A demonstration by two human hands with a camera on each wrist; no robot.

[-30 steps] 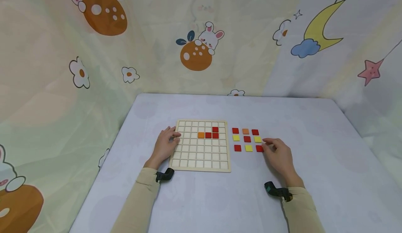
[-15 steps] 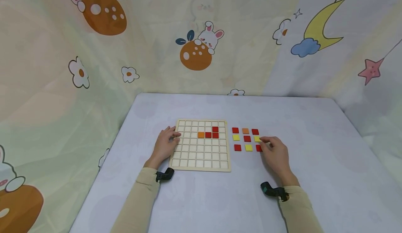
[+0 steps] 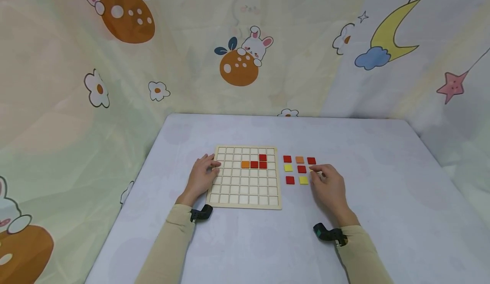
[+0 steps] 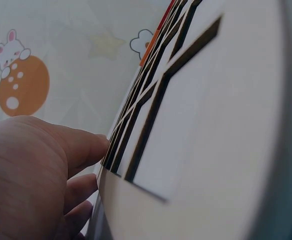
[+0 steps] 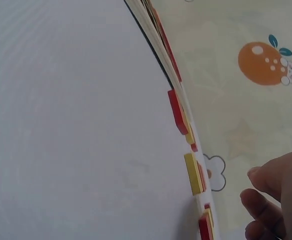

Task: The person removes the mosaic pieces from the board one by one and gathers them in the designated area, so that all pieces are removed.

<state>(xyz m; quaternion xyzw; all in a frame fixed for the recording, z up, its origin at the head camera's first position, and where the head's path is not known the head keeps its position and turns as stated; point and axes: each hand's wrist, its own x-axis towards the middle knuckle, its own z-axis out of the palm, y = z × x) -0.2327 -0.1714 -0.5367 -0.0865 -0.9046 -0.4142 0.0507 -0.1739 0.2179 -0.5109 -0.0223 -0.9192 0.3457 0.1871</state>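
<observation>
In the head view my left hand (image 3: 200,174) rests at the left edge of a square wooden grid board (image 3: 239,204), its fingertips on the rim. The left wrist view shows that hand (image 4: 61,165) touching the board's frame (image 4: 226,130). An orange tile (image 3: 245,164) and two red tiles lie in one row of the board, with another red tile (image 3: 262,157) above them. My right hand (image 3: 329,190) hovers over the right side of the loose tiles, hiding part of their right column. In the right wrist view the fingers (image 5: 266,182) stand apart with no tile between them.
Loose tiles lie in rows right of the board, among them a yellow tile (image 3: 303,180), a red tile (image 3: 290,180) and an orange tile (image 3: 300,160). A pale cloth covers the table (image 3: 245,250). A printed curtain (image 3: 191,41) hangs behind.
My right hand has moved left, from beside the right column of loose tiles to over it, covering the lower right red tile and most of the yellow one. The left hand has stayed put.
</observation>
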